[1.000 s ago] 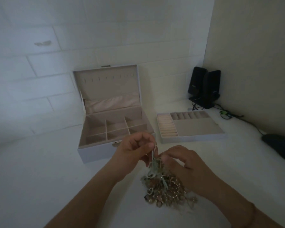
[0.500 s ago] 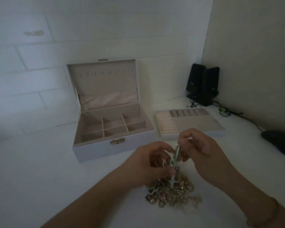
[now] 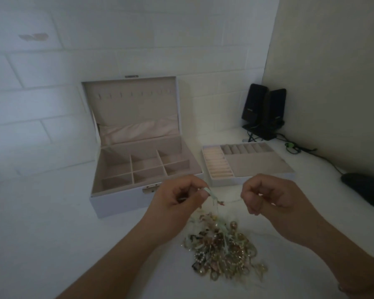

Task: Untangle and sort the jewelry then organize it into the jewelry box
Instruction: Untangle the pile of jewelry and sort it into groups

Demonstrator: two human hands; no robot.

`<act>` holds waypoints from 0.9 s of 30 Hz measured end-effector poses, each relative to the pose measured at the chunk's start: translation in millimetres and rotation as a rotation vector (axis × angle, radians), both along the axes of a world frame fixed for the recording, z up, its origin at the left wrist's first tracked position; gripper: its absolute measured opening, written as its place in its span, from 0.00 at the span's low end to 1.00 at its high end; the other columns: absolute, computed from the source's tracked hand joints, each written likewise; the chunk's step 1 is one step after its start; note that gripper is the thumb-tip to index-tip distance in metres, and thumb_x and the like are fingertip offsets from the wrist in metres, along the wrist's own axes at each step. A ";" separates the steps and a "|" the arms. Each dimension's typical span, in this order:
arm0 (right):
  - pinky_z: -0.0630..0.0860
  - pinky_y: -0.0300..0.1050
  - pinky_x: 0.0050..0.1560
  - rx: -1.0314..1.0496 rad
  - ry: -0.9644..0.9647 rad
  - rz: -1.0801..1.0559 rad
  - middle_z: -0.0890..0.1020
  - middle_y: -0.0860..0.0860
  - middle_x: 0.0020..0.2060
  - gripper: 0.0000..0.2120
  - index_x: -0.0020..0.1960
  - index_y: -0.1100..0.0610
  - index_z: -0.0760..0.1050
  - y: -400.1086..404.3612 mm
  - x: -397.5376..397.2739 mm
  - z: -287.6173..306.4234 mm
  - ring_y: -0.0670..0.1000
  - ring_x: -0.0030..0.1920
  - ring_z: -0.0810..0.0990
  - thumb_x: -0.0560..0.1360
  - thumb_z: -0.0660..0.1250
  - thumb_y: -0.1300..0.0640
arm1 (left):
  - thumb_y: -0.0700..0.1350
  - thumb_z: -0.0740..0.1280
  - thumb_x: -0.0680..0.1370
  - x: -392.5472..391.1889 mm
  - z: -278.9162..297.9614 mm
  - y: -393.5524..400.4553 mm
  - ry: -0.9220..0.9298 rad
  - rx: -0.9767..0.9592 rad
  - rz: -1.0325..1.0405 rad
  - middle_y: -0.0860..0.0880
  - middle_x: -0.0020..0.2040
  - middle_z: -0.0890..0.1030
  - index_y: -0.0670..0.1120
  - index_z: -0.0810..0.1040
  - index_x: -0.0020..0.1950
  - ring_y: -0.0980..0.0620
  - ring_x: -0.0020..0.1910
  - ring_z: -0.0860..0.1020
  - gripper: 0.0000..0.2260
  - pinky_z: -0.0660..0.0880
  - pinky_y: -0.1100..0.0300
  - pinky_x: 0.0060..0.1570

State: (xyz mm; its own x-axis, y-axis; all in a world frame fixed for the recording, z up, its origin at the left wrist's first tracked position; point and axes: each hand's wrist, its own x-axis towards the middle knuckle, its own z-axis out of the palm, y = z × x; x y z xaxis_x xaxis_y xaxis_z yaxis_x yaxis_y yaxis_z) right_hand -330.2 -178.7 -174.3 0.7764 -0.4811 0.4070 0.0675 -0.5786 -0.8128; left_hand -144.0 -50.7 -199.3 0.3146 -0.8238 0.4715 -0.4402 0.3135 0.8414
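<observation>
**Fingers pinching a strand above the jewelry pile**

Fingers of the left hand pinched a pale green strand; the right hand, curled, pinched a thin chain running sideways between them. Both hovered over the jewelry pile, before the open jewelry box.

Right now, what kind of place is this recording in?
Probably a home desk or a table set in a room corner, not a workshop. A pair of black desktop speakers with trailing cables stands where the painted brick wall meets the side wall, and a dark computer mouse lies on the white tabletop.
</observation>
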 end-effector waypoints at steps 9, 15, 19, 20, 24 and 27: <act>0.76 0.45 0.36 -0.029 0.055 -0.090 0.81 0.49 0.36 0.06 0.39 0.47 0.74 -15.5 -4.7 -4.0 0.47 0.36 0.78 0.74 0.62 0.50 | 0.52 0.64 0.74 3.2 -3.5 -4.2 -0.033 -0.049 0.095 0.56 0.28 0.71 0.46 0.74 0.33 0.61 0.29 0.68 0.13 0.65 0.66 0.33; 0.77 0.48 0.34 0.211 -0.091 -0.089 0.82 0.53 0.35 0.09 0.36 0.48 0.73 -18.9 -0.6 -5.7 0.52 0.36 0.79 0.74 0.59 0.53 | 0.49 0.65 0.73 2.4 -4.4 -6.5 0.135 -0.111 0.002 0.54 0.32 0.75 0.48 0.76 0.32 0.54 0.32 0.71 0.11 0.69 0.60 0.33; 0.78 0.48 0.34 0.308 -0.128 -0.044 0.83 0.56 0.36 0.13 0.38 0.52 0.75 -16.2 -1.8 -4.1 0.52 0.36 0.80 0.73 0.66 0.43 | 0.49 0.68 0.69 1.8 -1.6 -4.8 0.358 -0.090 -0.027 0.48 0.41 0.82 0.43 0.80 0.33 0.49 0.38 0.77 0.10 0.74 0.58 0.38; 0.78 0.47 0.34 0.326 -0.139 -0.022 0.83 0.56 0.36 0.12 0.39 0.53 0.76 -14.9 -1.9 -3.0 0.53 0.36 0.80 0.73 0.68 0.45 | 0.49 0.69 0.68 2.0 -1.4 -4.2 0.414 -0.072 -0.046 0.46 0.44 0.84 0.40 0.80 0.35 0.48 0.40 0.79 0.12 0.76 0.57 0.39; 0.78 0.47 0.33 0.408 -0.170 0.048 0.82 0.58 0.33 0.04 0.44 0.61 0.76 -2.4 3.3 -5.6 0.56 0.33 0.81 0.70 0.66 0.62 | 0.42 0.74 0.72 -9.8 5.0 -0.5 0.446 0.070 -0.094 0.41 0.49 0.85 0.42 0.75 0.34 0.44 0.42 0.83 0.11 0.80 0.57 0.41; 0.79 0.47 0.36 0.444 -0.185 0.060 0.81 0.59 0.33 0.06 0.48 0.62 0.77 5.0 7.6 -10.8 0.56 0.34 0.80 0.71 0.65 0.64 | 0.34 0.72 0.71 -17.1 5.6 -1.4 0.417 0.136 -0.072 0.40 0.47 0.85 0.41 0.70 0.36 0.44 0.43 0.84 0.11 0.80 0.55 0.42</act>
